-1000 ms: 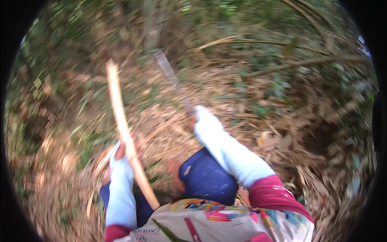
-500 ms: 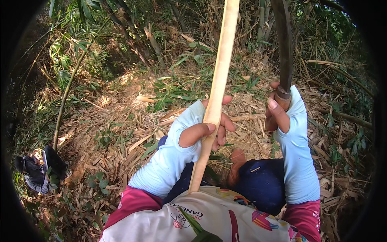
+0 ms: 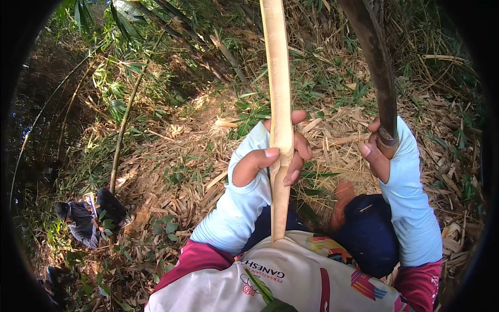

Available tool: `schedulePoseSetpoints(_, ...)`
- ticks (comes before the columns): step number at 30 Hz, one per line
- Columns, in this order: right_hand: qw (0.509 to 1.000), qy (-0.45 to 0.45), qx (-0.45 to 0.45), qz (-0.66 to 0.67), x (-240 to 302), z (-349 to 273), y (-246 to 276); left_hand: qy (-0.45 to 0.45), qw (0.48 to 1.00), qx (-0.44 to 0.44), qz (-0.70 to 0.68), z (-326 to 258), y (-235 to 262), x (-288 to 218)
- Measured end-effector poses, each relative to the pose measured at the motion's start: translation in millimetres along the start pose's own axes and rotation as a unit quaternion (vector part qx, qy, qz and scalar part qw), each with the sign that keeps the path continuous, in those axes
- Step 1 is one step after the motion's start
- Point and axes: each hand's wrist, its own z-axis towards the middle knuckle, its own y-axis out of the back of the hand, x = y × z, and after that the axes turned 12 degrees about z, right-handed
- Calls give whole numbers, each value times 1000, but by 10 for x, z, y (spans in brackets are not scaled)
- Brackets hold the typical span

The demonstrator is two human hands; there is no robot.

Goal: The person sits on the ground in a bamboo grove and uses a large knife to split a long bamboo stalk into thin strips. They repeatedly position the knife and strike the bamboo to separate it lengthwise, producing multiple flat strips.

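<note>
Dry leaf litter, smooth pale bamboo strip, dark curved blade

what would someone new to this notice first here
The pale bamboo strip, running up the centre in the left hand, would probably stand out first. Then comes the big dark knife in the right hand, reaching the top edge. A person in a striped top appears at lower left.
</note>
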Motion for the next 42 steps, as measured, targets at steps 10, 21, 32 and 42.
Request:
schedulePoseSetpoints(10,948,186,44,-253,197,-193,-183,24,997,1,74,-165,-211,-173)
schedulePoseSetpoints(21,800,244,176,-519,329,-300,-219,45,993,38,-101,-289,-405,-99)
schedulePoseSetpoints(32,798,283,139,-513,253,-342,-114,77,946,-46,312,-390,-688,-137)
schedulePoseSetpoints(42,808,284,144,-496,228,-361,-29,8,939,-14,342,-431,-648,-35)
